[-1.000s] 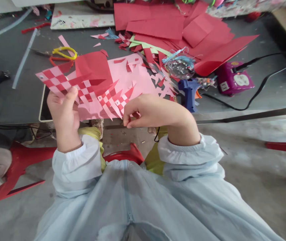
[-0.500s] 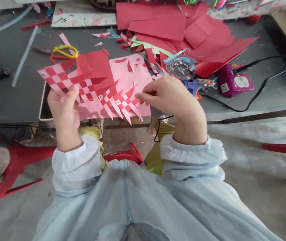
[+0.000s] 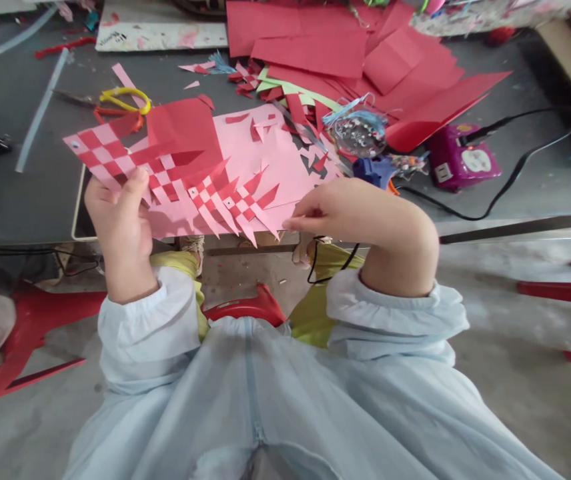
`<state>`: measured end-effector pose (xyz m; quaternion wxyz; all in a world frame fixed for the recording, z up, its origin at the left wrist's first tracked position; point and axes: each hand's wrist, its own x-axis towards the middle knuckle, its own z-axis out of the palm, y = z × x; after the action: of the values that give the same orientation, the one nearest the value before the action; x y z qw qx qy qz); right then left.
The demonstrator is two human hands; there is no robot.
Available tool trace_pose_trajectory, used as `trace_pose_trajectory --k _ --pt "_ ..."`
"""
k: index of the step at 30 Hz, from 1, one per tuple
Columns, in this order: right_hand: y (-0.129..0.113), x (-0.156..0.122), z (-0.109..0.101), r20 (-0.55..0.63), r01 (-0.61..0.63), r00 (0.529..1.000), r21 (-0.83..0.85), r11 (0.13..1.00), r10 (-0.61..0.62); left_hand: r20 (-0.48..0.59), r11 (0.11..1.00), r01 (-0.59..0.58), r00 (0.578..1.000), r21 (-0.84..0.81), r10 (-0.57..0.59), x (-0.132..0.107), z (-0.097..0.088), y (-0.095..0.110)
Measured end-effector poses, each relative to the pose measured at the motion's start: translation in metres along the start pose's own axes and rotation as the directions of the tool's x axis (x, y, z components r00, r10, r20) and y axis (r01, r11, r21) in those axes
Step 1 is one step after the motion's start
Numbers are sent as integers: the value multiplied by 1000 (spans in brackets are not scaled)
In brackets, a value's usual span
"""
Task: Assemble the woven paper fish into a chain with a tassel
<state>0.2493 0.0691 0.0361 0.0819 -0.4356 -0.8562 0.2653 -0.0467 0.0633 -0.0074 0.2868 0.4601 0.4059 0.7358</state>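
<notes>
My left hand (image 3: 115, 213) grips a woven paper piece (image 3: 165, 170) of red and pink strips, checkered, with pointed strip ends fanning toward the right. It is held up over the table's near edge. My right hand (image 3: 355, 210) is at the piece's right side with thumb and fingers pinched together, close to the pointed ends. What the pinch holds is too small to make out. Behind the weave a pink paper sheet (image 3: 275, 150) lies on the dark table (image 3: 35, 193).
Red paper sheets (image 3: 365, 53) pile up at the back. A blue glue gun (image 3: 373, 170), a purple device (image 3: 460, 160) with a black cable, a clear pack of small beads (image 3: 358, 133) and yellow-handled scissors (image 3: 120, 100) lie about. A red stool (image 3: 30, 327) stands at left.
My right hand left the weave's lower edge, rose to the right, then came down to the table edge still pinched. The left hand and weave shifted slightly left.
</notes>
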Motion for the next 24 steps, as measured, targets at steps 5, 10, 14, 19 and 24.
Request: trace_pose_trajectory --k 5,10,14,19,24 --pt "-29 6 -1 -206 -21 978 69 997 35 6 998 12 1000 66 -13 -8 1 -1" --pt "-61 20 18 -271 81 963 302 950 4 46 966 -27 999 258 16 -20 8 4" --pt "-73 29 35 -275 150 961 413 898 -34 46 942 -100 995 320 90 -28 18 12" --pt "-70 38 51 -398 302 910 434 849 -120 154 931 -180 979 318 136 -35 28 18" --pt "-64 42 53 -431 330 897 499 801 -101 384 888 -326 903 326 191 -39 30 22"
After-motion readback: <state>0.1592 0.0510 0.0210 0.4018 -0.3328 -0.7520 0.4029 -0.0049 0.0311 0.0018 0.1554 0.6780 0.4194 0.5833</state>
